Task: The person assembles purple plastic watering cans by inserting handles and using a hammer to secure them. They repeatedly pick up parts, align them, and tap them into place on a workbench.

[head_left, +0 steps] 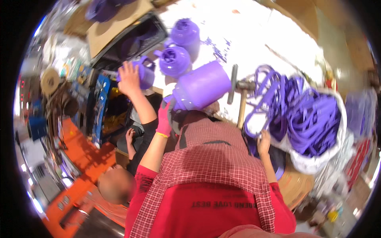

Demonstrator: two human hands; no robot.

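Note:
My left hand [165,116], in a pink and grey glove, is closed on the narrow neck end of a large purple plastic jug [206,85]. The jug lies tilted on its side across the near edge of the white table, its wide end toward the right. My bare right hand [264,143] is closed at the lower end of a looped purple plastic strip [251,119]; I cannot make out what is in its fingers. Two more purple jugs, a nearer one [174,60] and a farther one [185,33], stand beyond the large jug.
At left, a co-worker's hand [129,77] rests on a purple jug with a handle [146,72] beside a black crate [152,29]. A hammer-like tool [242,99] lies at the table edge. A white sack [342,127] full of purple strips stands at right. Purple scraps [218,49] lie on the table.

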